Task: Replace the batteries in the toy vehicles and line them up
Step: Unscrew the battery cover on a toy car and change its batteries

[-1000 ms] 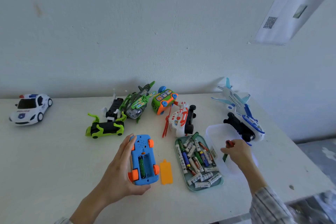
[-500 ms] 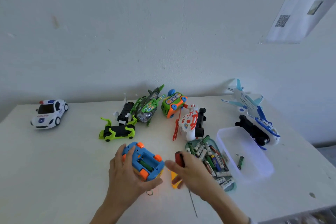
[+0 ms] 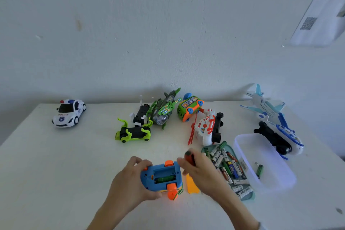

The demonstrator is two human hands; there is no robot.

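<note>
A blue toy car [image 3: 161, 178] with orange wheels lies upside down at the near middle of the table, its battery bay uncovered with one green battery [image 3: 165, 179] inside. My left hand [image 3: 130, 181] grips the car from the left. My right hand [image 3: 202, 172] holds a red-handled screwdriver [image 3: 189, 157] just right of the car. The orange battery cover [image 3: 192, 186] lies on the table under my right hand. A green tray [image 3: 250, 197] of several batteries sits to the right.
A clear plastic tub [image 3: 242, 140] with one green battery [image 3: 259, 171] stands right of the tray. Several toys line the back: white police car [image 3: 69, 113], green car [image 3: 133, 133], green helicopter [image 3: 164, 111], orange-green bus [image 3: 189, 108], white helicopter [image 3: 205, 129], two planes [image 3: 265, 105].
My right hand came from the plastic tub to the blue car, carrying the screwdriver. A battery now lies in the tub. My left hand turned the car sideways and keeps its grip.
</note>
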